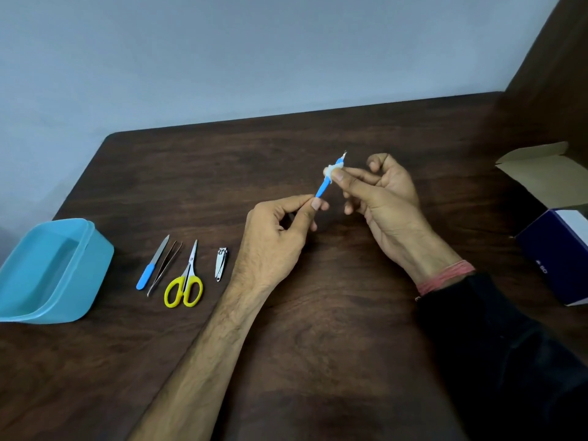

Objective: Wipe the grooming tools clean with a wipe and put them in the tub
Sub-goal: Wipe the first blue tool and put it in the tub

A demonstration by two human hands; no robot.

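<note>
- My left hand (280, 224) pinches the butt end of a blue-handled pusher (325, 183), held in the air over the middle of the tabletop (318, 345).
- My right hand (378, 189) pinches a small white wipe (332, 170) around the handle, just below the metal tip.
- Judgement: light, stiff, thin; smooth plastic may slip when damp, so grip the handle, not the point.
- Nail file (152, 264), tweezers (164, 269), scissors (186, 281) and clipper (220, 263) lie in a row near the left edge, beside the blue tub (89, 246).

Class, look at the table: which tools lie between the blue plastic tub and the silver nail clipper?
In the head view, three: a blue-handled nail file, thin metal tweezers and yellow-handled scissors, side by side.
</note>
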